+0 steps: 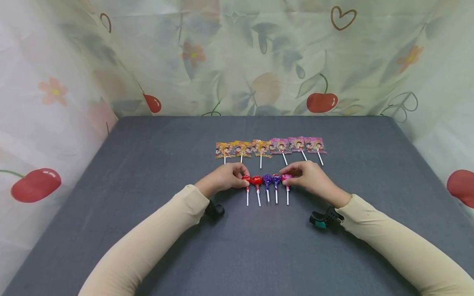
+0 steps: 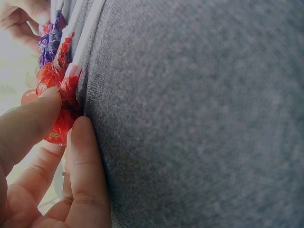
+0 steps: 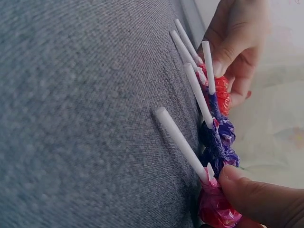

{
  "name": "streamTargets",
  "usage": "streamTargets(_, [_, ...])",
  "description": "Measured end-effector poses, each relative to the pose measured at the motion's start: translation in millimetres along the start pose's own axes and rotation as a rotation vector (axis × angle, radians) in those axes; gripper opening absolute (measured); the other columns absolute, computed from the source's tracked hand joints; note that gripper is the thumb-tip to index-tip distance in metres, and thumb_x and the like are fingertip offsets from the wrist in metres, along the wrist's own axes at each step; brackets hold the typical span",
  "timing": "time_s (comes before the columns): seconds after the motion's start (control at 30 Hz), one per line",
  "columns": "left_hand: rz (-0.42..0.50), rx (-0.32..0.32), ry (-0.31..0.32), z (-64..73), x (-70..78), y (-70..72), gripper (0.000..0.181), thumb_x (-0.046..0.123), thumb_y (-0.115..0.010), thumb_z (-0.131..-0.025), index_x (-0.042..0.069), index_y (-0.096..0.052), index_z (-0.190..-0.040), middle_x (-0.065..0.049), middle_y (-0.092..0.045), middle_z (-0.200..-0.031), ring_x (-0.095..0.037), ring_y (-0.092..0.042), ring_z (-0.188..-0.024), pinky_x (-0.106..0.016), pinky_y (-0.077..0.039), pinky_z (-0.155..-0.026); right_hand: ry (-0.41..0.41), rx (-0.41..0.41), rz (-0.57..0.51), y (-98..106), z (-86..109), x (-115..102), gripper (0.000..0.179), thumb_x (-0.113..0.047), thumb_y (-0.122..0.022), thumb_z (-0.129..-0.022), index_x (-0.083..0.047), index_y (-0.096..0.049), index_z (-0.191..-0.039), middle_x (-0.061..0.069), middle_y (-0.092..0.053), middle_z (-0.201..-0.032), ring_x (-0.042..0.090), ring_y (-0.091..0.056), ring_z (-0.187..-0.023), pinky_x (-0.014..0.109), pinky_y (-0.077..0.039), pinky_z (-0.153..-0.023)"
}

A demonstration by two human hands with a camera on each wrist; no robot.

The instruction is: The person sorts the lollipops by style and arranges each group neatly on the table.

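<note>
A short row of wrapped lollipops lies side by side on the dark grey table, sticks toward me. My left hand pinches the head of the leftmost red lollipop between thumb and fingers. Beside it lies a second red lollipop, followed by two purple lollipops in the middle. At the row's right end, my right hand holds the pink lollipop, its thumb on the wrapper. In the right wrist view, the white sticks point away from the wrapped heads.
Behind the hands, a second row has flat-packed lollipops: yellow packets on the left, pink packets on the right. Patterned curtains enclose the table at the back and sides. Each wrist wears a black strap device.
</note>
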State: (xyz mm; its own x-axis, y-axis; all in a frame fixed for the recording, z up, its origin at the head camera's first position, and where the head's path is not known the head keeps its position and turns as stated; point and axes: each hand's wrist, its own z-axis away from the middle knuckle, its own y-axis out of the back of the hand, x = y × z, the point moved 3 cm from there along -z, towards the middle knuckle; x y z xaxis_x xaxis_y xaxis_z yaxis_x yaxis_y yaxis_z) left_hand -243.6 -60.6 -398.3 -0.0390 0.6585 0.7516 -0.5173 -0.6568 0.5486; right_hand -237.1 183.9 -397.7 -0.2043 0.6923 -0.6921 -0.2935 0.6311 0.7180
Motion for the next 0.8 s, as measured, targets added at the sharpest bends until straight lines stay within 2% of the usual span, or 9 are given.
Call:
streamTargets(0.2, [-0.001, 0.000, -0.005, -0.2, 0.4, 0.6, 0.018, 0.016, -0.073, -0.087, 0.013, -0.062, -0.101, -0.001, -0.053, -0.079, -0.013, -0.048, -0.069, -0.025, -0.038, -0.061, 0.015, -0.013, 0.013, 0.4, -0.6, 0.1, 0.027, -0.019, -0.077, -0.083, -0.009, -0.073, -0.108, 0.008, -0.074, -0.100, 0.018, -0.068, -0.092, 0.031, -0.050, -0.076])
streamTargets(0.6, [-0.008, 0.000, 0.000, -2.6, -0.7, 0.8, 0.018, 0.016, -0.074, -0.087, 0.013, -0.062, -0.100, 0.000, -0.053, -0.079, -0.012, -0.048, -0.068, -0.024, -0.038, -0.061, -0.008, -0.053, 0.012, -0.2, -3.1, 0.6, 0.030, -0.020, -0.077, -0.084, -0.011, -0.072, -0.112, 0.009, -0.073, -0.106, 0.020, -0.068, -0.097, 0.032, -0.049, -0.077])
streamTargets(0.8, [-0.001, 0.006, -0.011, -2.0, -1.2, 0.1, 0.018, 0.015, -0.074, -0.086, 0.012, -0.062, -0.100, 0.001, -0.053, -0.077, -0.012, -0.047, -0.067, -0.024, -0.038, -0.061, -0.015, -0.064, 0.008, -1.4, -3.1, 0.7, 0.030, -0.021, -0.076, -0.084, -0.011, -0.072, -0.112, 0.009, -0.072, -0.108, 0.022, -0.067, -0.100, 0.036, -0.050, -0.082])
